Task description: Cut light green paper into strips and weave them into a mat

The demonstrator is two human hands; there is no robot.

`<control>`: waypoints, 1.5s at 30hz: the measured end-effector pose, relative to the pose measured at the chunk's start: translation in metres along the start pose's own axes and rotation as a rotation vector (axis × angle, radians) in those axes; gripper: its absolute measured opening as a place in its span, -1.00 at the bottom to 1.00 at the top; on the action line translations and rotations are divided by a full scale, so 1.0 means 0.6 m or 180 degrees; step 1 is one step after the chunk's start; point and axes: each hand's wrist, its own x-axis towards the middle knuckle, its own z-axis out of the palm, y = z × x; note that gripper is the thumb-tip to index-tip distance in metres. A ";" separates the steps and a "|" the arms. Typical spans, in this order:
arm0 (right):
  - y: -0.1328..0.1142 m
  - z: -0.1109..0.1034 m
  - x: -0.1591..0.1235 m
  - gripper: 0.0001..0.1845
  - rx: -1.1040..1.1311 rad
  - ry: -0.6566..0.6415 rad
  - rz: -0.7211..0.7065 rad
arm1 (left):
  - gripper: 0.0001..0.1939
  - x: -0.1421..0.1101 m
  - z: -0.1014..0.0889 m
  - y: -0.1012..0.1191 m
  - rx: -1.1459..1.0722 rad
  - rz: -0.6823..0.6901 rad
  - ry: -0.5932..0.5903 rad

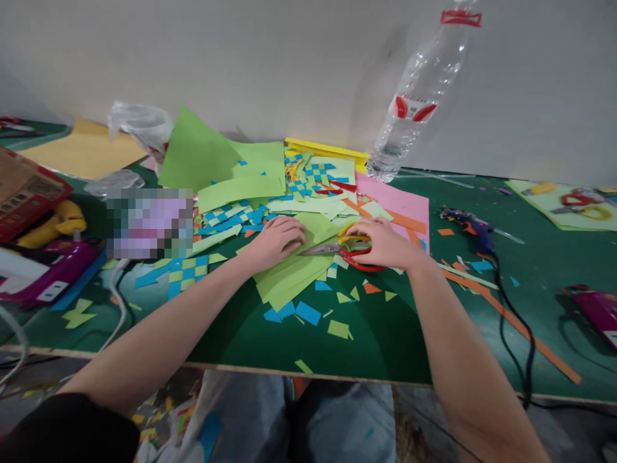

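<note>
On the counter (380, 347) lie green paper sheets (284, 276) — probably light and easily creased, best held flat by an edge. Scissors (321, 249) lie over them, handles gripped by the right hand (380, 241); the left hand (279, 239) rests atop — pinching or not, I cannot tell.

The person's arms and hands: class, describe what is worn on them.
The left hand and right hand wear no gloves, and both wrists look free of bands. A plain black sleeve shows on the left arm; no sleeve shows on the right arm.
</note>
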 end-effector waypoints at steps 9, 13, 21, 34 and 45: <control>0.018 -0.006 -0.006 -0.56 -0.0058 -0.0012 0.0172 | -0.70 -0.007 -0.005 -0.020 -0.0092 0.0220 -0.0092; 0.015 -0.007 -0.005 -0.56 -0.0075 -0.0023 0.0137 | -0.65 -0.006 -0.007 -0.017 -0.0011 0.0206 -0.0212; 0.001 -0.005 0.000 -0.60 -0.0025 -0.0063 -0.0042 | -0.61 -0.004 -0.005 -0.011 -0.0051 0.0139 -0.0277; 0.005 0.007 0.004 -0.58 -0.0078 0.0024 -0.0110 | -0.62 -0.003 0.000 -0.017 -0.0011 0.0036 -0.0287; 0.005 0.008 0.005 -0.60 -0.0014 0.0037 -0.0240 | -0.59 -0.002 -0.003 -0.004 0.0175 -0.0157 -0.0438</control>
